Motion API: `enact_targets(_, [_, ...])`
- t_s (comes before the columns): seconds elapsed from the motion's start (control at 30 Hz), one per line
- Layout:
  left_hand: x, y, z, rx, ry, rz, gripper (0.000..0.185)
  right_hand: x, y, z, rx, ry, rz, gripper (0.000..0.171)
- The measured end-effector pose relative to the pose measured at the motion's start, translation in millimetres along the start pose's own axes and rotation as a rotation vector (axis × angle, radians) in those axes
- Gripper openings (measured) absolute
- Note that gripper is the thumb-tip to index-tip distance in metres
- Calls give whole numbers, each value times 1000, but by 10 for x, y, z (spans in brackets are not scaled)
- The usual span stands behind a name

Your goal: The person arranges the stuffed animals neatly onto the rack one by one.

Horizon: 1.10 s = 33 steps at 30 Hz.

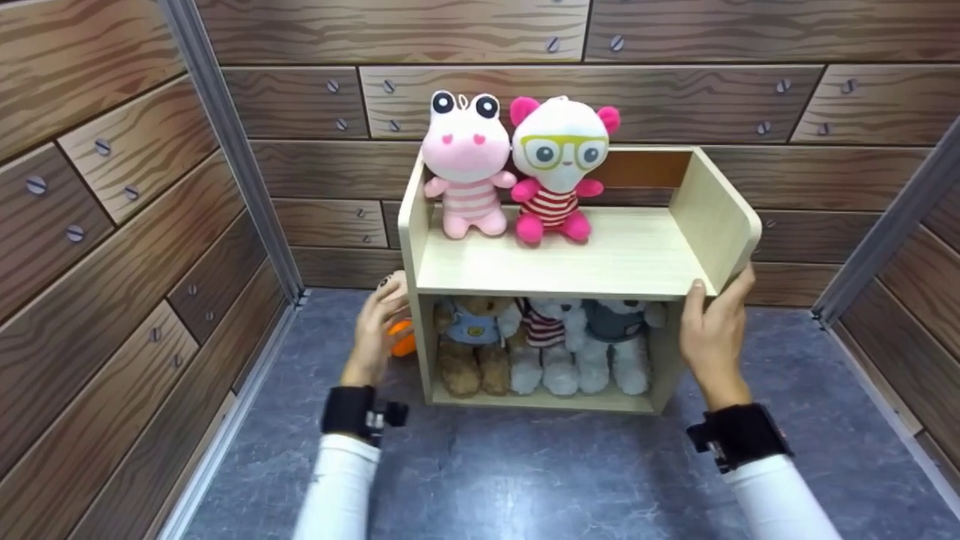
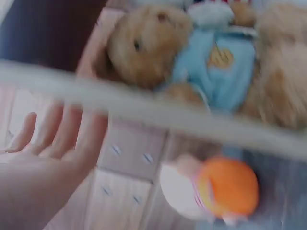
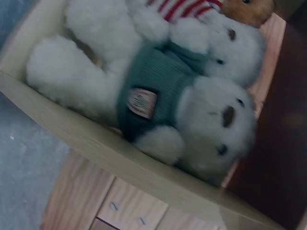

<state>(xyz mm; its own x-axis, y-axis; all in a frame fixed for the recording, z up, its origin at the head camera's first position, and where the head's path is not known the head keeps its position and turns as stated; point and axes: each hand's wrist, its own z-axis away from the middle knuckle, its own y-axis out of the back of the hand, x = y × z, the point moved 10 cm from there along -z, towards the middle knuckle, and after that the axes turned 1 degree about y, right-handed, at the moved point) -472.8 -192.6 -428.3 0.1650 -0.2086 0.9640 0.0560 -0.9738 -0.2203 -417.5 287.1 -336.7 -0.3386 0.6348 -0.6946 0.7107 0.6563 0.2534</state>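
Observation:
A small pale-wood shelf [image 1: 544, 259] stands on the grey floor. On its upper board sit a pink-and-white plush toy [image 1: 469, 161] with big eyes and a plush panda [image 1: 559, 165] with yellow glasses and a striped top. My right hand [image 1: 712, 345] grips the shelf's right side panel, thumb at the front and fingers along the outside. On the left, my left hand [image 1: 375, 326] has its fingers straight, fingertips at the left side panel in the left wrist view. Behind that hand lies a plush toy with an orange body [image 1: 403, 339], partly hidden.
In the lower compartment, teddy bears stand side by side: a brown one in a blue top [image 1: 474, 345], a white one in red stripes [image 1: 541, 349] and a white one in dark green [image 3: 153, 96]. Wood-patterned walls [image 1: 135, 187] enclose the floor [image 1: 495, 480].

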Motion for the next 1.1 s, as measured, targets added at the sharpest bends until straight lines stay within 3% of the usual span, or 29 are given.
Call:
enact_targets(0.07, [-154,115,-71,1,-21,-115,42,44,-17,21,4,-19,-17,61])
enact_targets(0.23, [-513,185,-279,3,-139,-737,47,100,-24,40,32,-52,-45,58])
enact_targets(0.33, [-761,177,-347,-69,-105,-936,53,119,-58,67,29,-53,-62,58])
enact_targets(0.43, [-974,179,-336,-124,-92,-994,53,113,-74,89,2,-44,-66,58])
enact_targets(0.5, [-1047,199,-343,-118,-99,-1033,53,106,-67,88,-7,-40,-70,58])
enact_targets(0.63, [-1046,295,-378,-4,-129,-1057,50,91,-16,56,6,-35,-57,57])
enact_targets(0.73, [-991,363,-383,62,-173,-1002,42,76,10,44,28,-38,-44,58])
enact_targets(0.93, [-958,379,-321,76,-252,-872,23,86,19,52,45,-58,-23,58])
enact_targets(1.1, [-903,480,-169,177,-301,-983,26,110,-26,77,24,-80,-5,57])
